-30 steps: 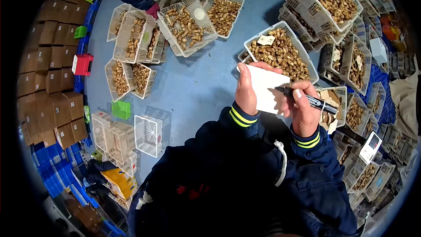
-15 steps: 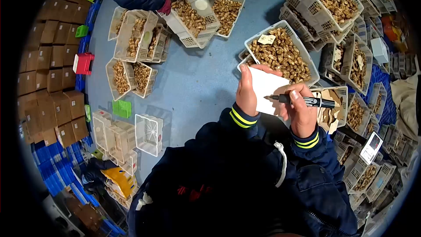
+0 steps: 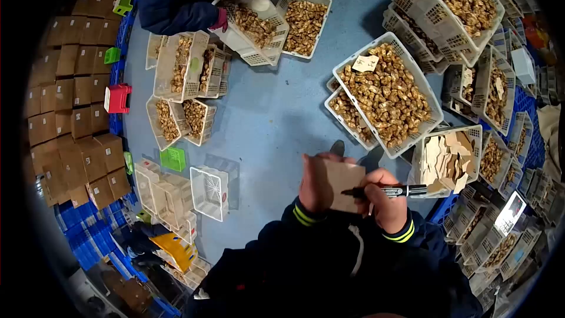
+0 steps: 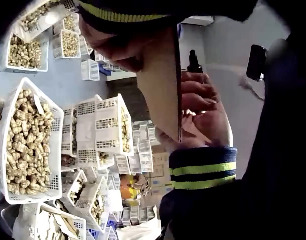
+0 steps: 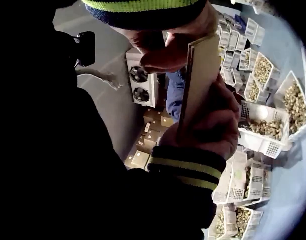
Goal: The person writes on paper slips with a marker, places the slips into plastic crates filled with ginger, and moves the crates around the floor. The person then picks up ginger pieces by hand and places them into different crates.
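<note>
In the head view, my left hand (image 3: 312, 189) grips a flat piece of cardboard (image 3: 342, 178) by its left edge. A black marker pen (image 3: 406, 191) is pinched in my right hand (image 3: 387, 207), its dark tip overlapping the card's face. Fingers of the right hand also lie at the card's right edge. The left wrist view shows the cardboard (image 4: 160, 87) nearly edge-on, with the right hand (image 4: 208, 112) behind it and one end of the marker (image 4: 194, 62) sticking out above. From the right wrist, the left hand (image 5: 218, 125) supports the card (image 5: 204, 75) from below.
Ahead stands a white crate (image 3: 436, 119) of brown, knobbly produce with a label card (image 3: 365, 63) on top. Right of it, another crate (image 3: 419, 168) holds loose cardboard pieces. A person in a dark sleeve (image 3: 188, 16) handles a tilted crate (image 3: 238, 47). Boxes (image 3: 85, 121) are stacked left.
Both hands, with card and marker, have come lower and closer to my body. The card's face looks browner and darker. The view has shifted, showing more of the cardboard crate.
</note>
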`<state>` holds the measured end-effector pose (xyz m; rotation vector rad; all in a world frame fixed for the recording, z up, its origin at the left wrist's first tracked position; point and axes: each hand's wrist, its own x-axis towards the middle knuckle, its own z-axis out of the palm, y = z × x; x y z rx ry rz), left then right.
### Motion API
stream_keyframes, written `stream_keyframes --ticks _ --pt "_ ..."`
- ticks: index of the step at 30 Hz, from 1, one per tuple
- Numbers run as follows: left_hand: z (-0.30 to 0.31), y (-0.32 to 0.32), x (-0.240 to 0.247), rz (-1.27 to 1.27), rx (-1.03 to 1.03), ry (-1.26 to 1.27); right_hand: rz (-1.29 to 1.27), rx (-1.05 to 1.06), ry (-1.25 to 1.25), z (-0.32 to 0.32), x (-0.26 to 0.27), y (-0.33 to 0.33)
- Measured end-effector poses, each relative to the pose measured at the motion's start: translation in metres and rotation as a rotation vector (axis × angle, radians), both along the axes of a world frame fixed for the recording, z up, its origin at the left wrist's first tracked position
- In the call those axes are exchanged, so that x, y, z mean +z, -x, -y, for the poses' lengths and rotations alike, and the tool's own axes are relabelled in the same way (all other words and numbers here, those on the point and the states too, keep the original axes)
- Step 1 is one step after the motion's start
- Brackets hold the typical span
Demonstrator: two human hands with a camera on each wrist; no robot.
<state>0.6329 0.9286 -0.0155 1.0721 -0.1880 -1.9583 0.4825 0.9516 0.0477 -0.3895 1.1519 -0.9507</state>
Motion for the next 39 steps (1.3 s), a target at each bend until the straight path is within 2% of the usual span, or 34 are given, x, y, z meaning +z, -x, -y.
stream_keyframes --ticks 1,6,13,21,22,23,26,28,33,39 --pt "-0.003 -0.003 -0.013 -0.026 0.052 -0.038 0.035 0.031 -0.073 0.004 -0.007 -0.001" --pt "-0.007 -0.004 -0.037 0.008 0.096 -0.138 0.093 0.082 -0.133 0.014 -0.044 0.001" --pt "0.005 0.016 -0.043 0.093 0.114 -0.219 0.206 0.099 -0.172 0.031 -0.055 0.026" --pt "0.034 0.038 -0.041 -0.009 0.102 -0.172 0.147 0.103 -0.06 0.058 -0.051 0.046" --pt "0.04 0.039 -0.045 -0.096 0.133 -0.199 0.132 0.098 -0.112 0.066 -0.047 0.047" --pt "0.047 0.035 -0.047 -0.134 0.077 -0.201 0.118 0.094 -0.169 0.073 -0.045 0.047" --pt "0.084 0.028 -0.052 -0.21 0.028 -0.198 0.063 0.011 -0.149 0.096 -0.052 0.035" --pt "0.108 0.012 -0.064 -0.154 -0.001 -0.192 0.071 -0.074 -0.107 0.112 -0.067 0.018" --pt "0.153 -0.035 -0.065 -0.129 -0.018 -0.288 0.082 -0.008 -0.05 0.156 -0.079 -0.032" --pt "0.178 -0.06 -0.068 -0.064 -0.094 -0.28 0.028 -0.018 -0.185 0.189 -0.071 -0.056"
